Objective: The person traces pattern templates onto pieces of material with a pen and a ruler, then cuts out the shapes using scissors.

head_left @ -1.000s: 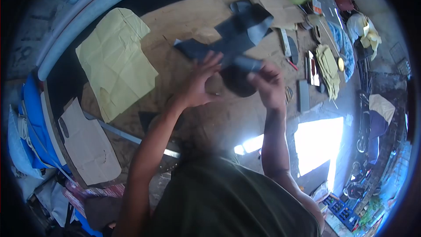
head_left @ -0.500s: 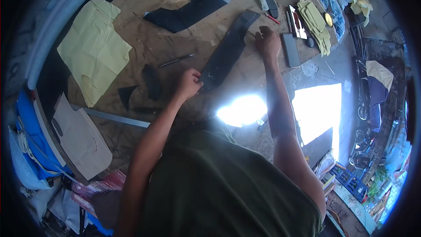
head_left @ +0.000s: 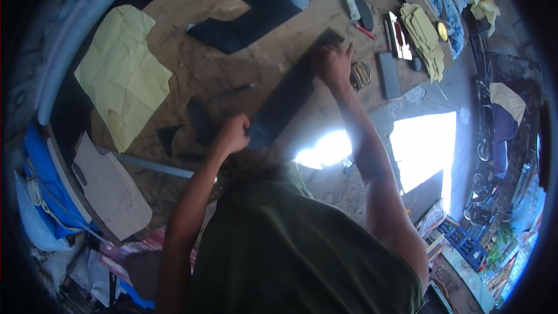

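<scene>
A long dark strip of material [head_left: 286, 94] lies slantwise on the brown work table [head_left: 192, 40]. My left hand [head_left: 233, 134] pinches its lower left end, fingers closed. Near the strip's upper right end, my right hand [head_left: 333, 65] is closed over the edge, its fingers curled down on the dark material. A larger dark piece [head_left: 232, 34] with a folded grey flap lies beyond the strip. Between that piece and my left hand is a thin pen-like tool [head_left: 233, 91]. Small dark scraps [head_left: 168, 138] rest left of my left hand.
Yellow paper [head_left: 122, 70] and a pale pattern piece [head_left: 110, 189] lie at the left, with a metal ruler [head_left: 154, 166] beside them. At the right are a grey block [head_left: 389, 75], a red pen [head_left: 365, 31], a round patterned object [head_left: 360, 75] and stacked yellow pieces [head_left: 423, 35].
The dark strip was lifted and blurred, then laid flat on the table. Since half a second ago, it has shifted slightly down and left, and my right hand has closed over its upper end.
</scene>
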A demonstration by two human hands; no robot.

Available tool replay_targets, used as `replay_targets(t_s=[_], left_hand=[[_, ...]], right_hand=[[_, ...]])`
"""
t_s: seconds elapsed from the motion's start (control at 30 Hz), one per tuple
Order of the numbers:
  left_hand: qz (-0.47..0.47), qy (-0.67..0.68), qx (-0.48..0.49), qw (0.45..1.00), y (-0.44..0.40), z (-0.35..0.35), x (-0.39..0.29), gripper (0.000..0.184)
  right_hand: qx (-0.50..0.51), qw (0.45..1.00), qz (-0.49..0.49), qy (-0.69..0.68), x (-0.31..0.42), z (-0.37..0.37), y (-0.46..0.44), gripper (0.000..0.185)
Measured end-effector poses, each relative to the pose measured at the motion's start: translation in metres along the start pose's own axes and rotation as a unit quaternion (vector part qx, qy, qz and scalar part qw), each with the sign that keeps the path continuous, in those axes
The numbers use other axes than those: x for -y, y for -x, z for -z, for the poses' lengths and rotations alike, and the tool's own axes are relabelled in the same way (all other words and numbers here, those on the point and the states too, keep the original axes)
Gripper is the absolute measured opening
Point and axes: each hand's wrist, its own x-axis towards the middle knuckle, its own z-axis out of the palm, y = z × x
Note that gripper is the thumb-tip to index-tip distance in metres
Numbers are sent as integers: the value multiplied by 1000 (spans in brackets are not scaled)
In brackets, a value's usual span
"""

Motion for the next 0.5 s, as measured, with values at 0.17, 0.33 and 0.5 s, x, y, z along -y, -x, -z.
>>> replay_targets(t_s=[0.17, 0.33, 0.5], left_hand=[[41, -206, 103, 972, 6, 26, -12, 24], [99, -228, 74, 966, -26, 104, -73, 26], [-110, -33, -294, 949, -159, 161, -84, 15]], right_hand=[[-15, 978, -115, -174, -3, -13, -65, 14], [15, 832, -302, -465, 0, -46, -167, 21], [1, 823, -412, -391, 29, -75, -217, 31]])
